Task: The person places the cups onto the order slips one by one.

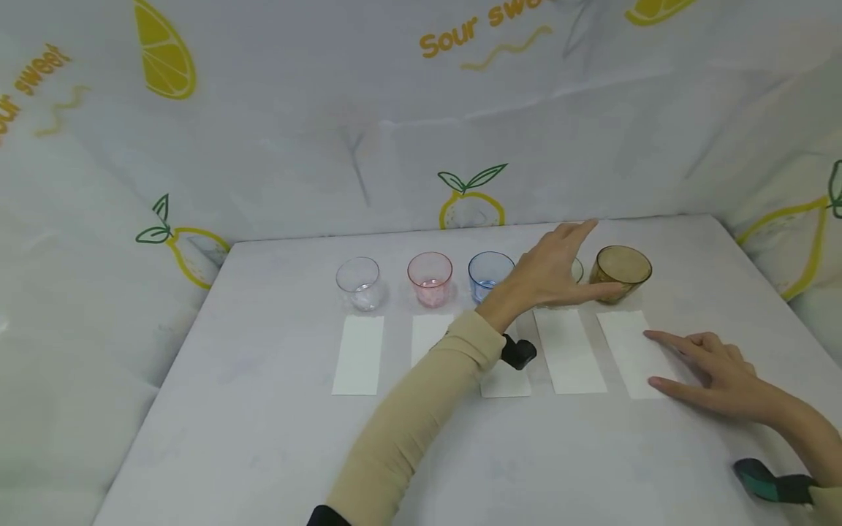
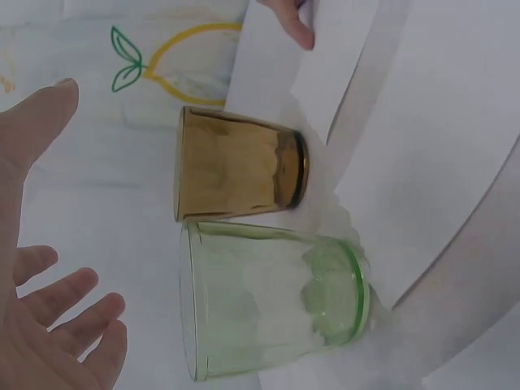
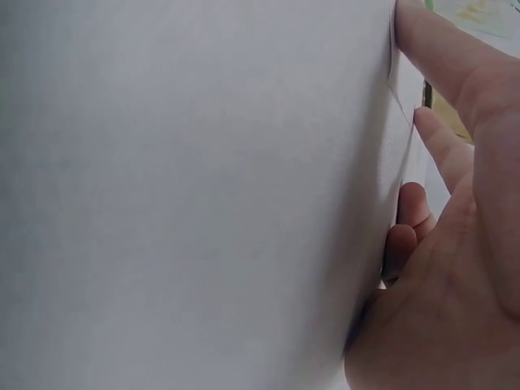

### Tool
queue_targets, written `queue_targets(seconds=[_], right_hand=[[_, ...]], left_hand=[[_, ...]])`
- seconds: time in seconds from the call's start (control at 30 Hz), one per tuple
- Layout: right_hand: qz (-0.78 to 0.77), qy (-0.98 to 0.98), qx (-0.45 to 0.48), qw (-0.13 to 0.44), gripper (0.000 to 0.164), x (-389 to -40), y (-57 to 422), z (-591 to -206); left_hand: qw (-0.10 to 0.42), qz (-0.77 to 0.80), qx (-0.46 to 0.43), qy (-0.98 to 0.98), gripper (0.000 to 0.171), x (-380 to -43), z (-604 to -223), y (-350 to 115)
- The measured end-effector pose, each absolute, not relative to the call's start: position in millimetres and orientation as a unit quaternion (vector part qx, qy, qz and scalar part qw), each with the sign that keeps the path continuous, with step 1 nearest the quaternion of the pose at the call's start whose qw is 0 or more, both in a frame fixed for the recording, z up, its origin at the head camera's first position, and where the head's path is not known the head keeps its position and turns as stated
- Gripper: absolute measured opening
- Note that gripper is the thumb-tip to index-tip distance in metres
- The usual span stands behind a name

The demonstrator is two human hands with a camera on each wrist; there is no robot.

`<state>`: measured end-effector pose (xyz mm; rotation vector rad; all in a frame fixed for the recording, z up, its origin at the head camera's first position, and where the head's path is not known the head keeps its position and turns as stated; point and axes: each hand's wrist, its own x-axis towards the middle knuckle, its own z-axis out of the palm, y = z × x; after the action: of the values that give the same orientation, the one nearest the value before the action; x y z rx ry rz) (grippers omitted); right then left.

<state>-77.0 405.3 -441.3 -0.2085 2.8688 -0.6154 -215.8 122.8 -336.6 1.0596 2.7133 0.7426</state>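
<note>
My left hand (image 1: 549, 270) reaches over the back row, thumb and fingers spread apart with nothing between them. Beside it stand a green glass (image 2: 272, 296), mostly hidden behind the hand in the head view, and an amber glass (image 1: 621, 264). In the left wrist view both glasses are upright, close together and apart from the fingers (image 2: 77, 301). On the right, my right hand (image 1: 730, 380) rests low over the rightmost white paper strip (image 1: 628, 351). Its extended index finger and thumb touch the strip, while the other fingers are loosely bent.
Left of the green glass stand a blue glass (image 1: 490, 272), a pink glass (image 1: 430, 281) and a clear glass (image 1: 359, 283). White strips, such as the leftmost strip (image 1: 358, 356), lie in front of them. A lemon-print cloth (image 1: 296, 146) hangs behind the white table (image 1: 217, 431).
</note>
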Motion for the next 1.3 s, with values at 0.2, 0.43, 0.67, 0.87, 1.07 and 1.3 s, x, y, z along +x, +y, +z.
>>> queue_targets(seconds=[0.2,0.43,0.67,0.87,1.07,1.3], right_hand=[[-0.210,0.970,-0.068,0.102,0.081,-78.3,405.3,-440.9],[-0.209,0.970,-0.070,0.103,0.079,-80.1,403.3,-438.3],[-0.208,0.970,-0.063,0.106,0.080,-77.3,401.9,-437.0],[-0.211,0.970,-0.067,0.102,0.079,-76.6,401.9,-438.7],[-0.218,0.969,-0.069,0.098,0.079,-77.8,401.5,-440.2],[-0.218,0.969,-0.070,0.094,0.079,-77.3,402.9,-439.6]], left_hand=[[0.074,0.213,0.350,0.909,0.105,-221.0,-337.4,144.1],[0.064,0.167,0.363,0.914,0.102,-225.5,-342.4,161.2],[0.047,0.106,0.357,0.927,0.099,-225.5,-352.8,176.7],[0.034,0.065,0.348,0.935,0.094,-226.3,-360.7,184.2],[0.027,0.050,0.330,0.942,0.080,-225.4,-368.3,188.9],[0.022,0.052,0.324,0.945,0.081,-223.9,-373.3,194.4]])
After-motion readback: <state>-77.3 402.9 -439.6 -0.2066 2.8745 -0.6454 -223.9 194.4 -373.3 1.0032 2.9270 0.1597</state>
